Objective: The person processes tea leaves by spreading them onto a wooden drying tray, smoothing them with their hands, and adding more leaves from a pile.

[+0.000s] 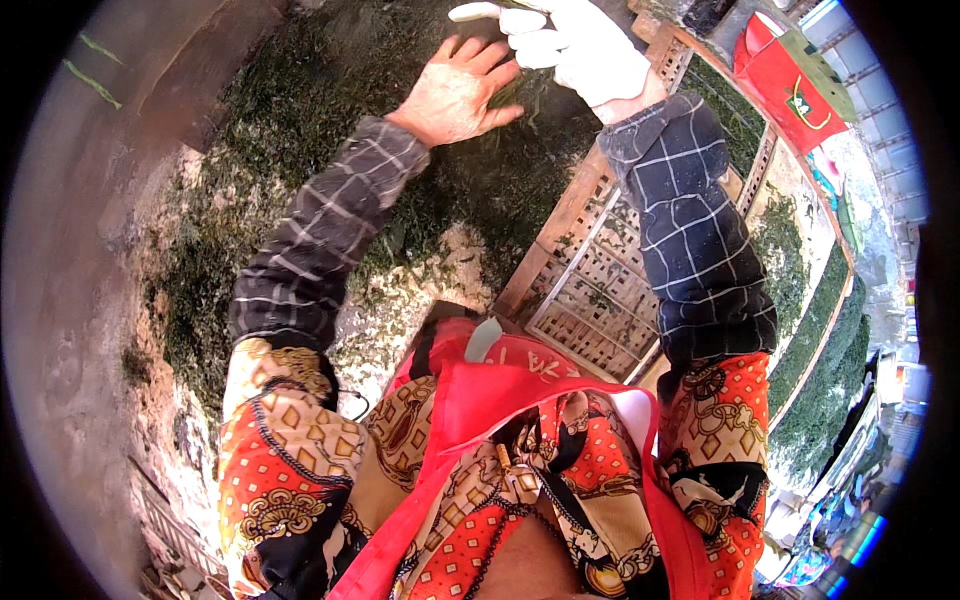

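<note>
My bare left hand (455, 92) is open, fingers spread, over a dark mass of small green leaves (300, 110) spread on a rough surface (450, 270). Just to its right, my right hand (555, 45) wears a white glove, its fingers stretched out above the same dark area; I cannot tell whether its fingertips touch anything. Neither hand visibly holds anything. A slatted tray (585, 290) in a wooden frame lies beside the leaves, below and right of my hands, with scattered leaf bits on it.
At the upper right is a red bag (775, 95) with a yellow handle. Further leaf-covered trays (815, 350) line the right side. A greyish wall or ledge (70, 300) runs down the left, and a metal rack (180, 540) shows at the lower left.
</note>
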The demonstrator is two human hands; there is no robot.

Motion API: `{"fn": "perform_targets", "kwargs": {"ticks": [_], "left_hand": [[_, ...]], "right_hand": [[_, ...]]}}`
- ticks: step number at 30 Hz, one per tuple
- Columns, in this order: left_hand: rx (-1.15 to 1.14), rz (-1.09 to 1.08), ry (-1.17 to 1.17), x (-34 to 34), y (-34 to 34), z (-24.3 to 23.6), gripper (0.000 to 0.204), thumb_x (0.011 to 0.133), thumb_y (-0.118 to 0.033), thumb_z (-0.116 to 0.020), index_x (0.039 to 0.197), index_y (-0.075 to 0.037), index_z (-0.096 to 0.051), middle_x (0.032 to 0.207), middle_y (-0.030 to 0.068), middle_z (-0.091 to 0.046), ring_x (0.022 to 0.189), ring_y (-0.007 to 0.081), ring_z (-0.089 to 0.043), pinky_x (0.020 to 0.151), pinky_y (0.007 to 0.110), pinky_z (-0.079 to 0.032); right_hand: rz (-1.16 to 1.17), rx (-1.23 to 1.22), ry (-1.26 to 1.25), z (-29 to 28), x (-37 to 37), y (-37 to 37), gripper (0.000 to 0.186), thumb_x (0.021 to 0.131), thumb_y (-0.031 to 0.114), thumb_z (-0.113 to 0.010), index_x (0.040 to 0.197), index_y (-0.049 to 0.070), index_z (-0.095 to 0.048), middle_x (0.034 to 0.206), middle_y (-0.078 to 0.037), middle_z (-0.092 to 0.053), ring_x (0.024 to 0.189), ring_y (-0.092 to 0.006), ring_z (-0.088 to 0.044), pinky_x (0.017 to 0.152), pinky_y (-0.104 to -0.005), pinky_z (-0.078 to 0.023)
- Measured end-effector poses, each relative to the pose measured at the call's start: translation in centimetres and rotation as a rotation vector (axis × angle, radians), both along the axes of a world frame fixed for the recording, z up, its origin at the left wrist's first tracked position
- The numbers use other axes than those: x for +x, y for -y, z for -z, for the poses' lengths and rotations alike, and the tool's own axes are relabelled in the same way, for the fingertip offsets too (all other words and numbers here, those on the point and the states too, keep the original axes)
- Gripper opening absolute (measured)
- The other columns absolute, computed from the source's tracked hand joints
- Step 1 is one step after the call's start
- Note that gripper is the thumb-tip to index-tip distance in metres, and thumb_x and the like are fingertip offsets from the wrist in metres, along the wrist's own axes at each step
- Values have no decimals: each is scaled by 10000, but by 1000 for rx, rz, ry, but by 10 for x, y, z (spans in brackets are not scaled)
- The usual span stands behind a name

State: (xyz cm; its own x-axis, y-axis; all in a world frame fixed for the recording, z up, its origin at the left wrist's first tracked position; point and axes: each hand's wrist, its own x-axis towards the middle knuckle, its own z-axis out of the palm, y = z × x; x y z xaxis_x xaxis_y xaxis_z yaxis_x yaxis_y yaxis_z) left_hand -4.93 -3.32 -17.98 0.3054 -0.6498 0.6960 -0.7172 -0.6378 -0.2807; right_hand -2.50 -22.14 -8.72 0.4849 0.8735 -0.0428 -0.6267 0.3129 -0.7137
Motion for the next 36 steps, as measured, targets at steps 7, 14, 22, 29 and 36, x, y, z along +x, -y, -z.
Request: {"fn": "perform_targets", "kwargs": {"ticks": [7,14,22,29,36], "left_hand": [[-226,-257,-664,7,20,134,518,1022,-414,-320,1102,32,-569,1001,220,-602,935,392,-586,799,477,-517],[29,-331,-1353,-29,-3,102,466,887,-366,-688,1133,27,-645,1077,184,-681,953,344,-646,908,481,-497],[-990,130,-1058,8,-9,20,503,878,-281,-706,1281,-17,-563,1127,150,-666,1005,261,-626,891,391,-504],[-1185,755,-1717,35,1,154,275,991,-245,-452,934,-15,-591,951,147,-631,861,261,-606,823,408,-466],[-1206,-136,-1591,-23,-35,291,325,941,-251,-509,1177,-51,-609,922,117,-667,808,275,-668,686,416,-547]], "right_hand": [[-56,-15,-45,-26,14,4,514,1021,280,-440,1411,-42,-344,626,26,-406,443,-85,-374,321,-224,-292],[248,-401,379,17,10,4,189,1012,213,-501,1053,45,-576,713,62,-443,507,-19,-349,438,-150,-338],[230,-156,204,2,-1,-20,397,1006,239,-485,1286,-42,-502,625,61,-442,454,-58,-380,393,-206,-311],[-59,12,-81,-20,46,10,534,1007,273,-453,1423,-34,-320,617,21,-392,449,-119,-381,314,-248,-301],[-6,410,241,-66,99,5,542,1024,152,-378,1478,-76,-189,611,42,-332,546,-95,-370,502,-222,-362]]}}
